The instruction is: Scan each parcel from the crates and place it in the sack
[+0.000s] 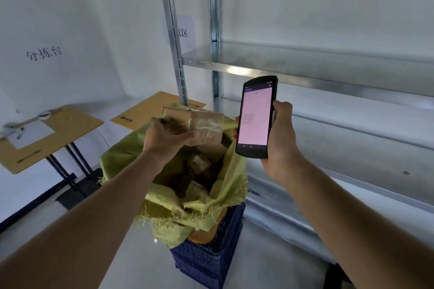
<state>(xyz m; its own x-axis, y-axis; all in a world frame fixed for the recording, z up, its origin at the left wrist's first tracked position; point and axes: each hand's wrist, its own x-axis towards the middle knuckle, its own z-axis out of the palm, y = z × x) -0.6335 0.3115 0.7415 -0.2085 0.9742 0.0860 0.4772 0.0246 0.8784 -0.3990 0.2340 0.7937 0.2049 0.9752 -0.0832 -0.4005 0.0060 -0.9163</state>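
From the head view, the left hand (167, 134) gripped one end of a taped brown parcel (203, 124), its fingers curled round it, and held it just above the open mouth of the yellow-green woven sack (233, 178). The right hand (281, 141) was wrapped round a handheld scanner (256, 117), held upright just beside the parcel with its lit pink screen facing the person; the text on it was too small to read, so whether this parcel had been scanned could not be told. The sack stood on a dark blue crate (206, 263), and several brown parcels (199, 164) lay inside it, so a good part of the work looked done. The parcel in hand seemed close to being dropped in. No crate of waiting parcels was in view, so how many remained could not be judged. Metal shelving (305, 63) rose to the right, and a surface (70, 129) covered with cardboard stood at the left.
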